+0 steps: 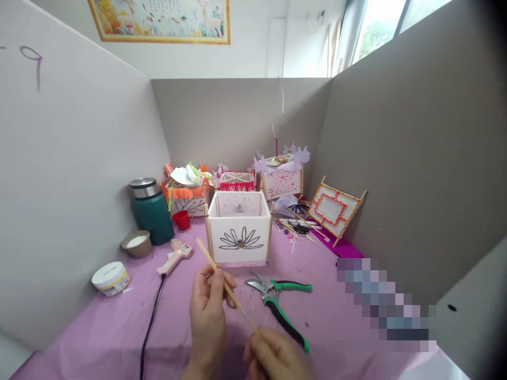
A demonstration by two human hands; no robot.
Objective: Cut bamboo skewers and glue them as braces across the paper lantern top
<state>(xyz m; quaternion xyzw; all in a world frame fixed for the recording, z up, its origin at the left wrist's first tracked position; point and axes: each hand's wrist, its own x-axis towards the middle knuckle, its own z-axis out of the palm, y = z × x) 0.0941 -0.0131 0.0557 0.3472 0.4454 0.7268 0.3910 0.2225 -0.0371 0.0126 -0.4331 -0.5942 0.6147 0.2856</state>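
My left hand (208, 311) pinches a thin wooden stick (222, 282) near its middle, fingers closed on it. My right hand (273, 356), low in view, grips the stick's near end. The stick slants up to the left, its far tip close to a white paper lantern box (239, 228) with a drawn flower on its front. Green-handled pruning shears (279, 303) lie on the pink tablecloth (119, 327) just right of my hands.
A pink glue gun (175, 256) with a black cord lies to the left, near a white jar (111, 278), a small bowl (137, 243) and a green flask (150, 210). More lanterns (282, 177), a framed panel (335, 209) and loose sticks stand behind. Grey partition walls enclose the table.
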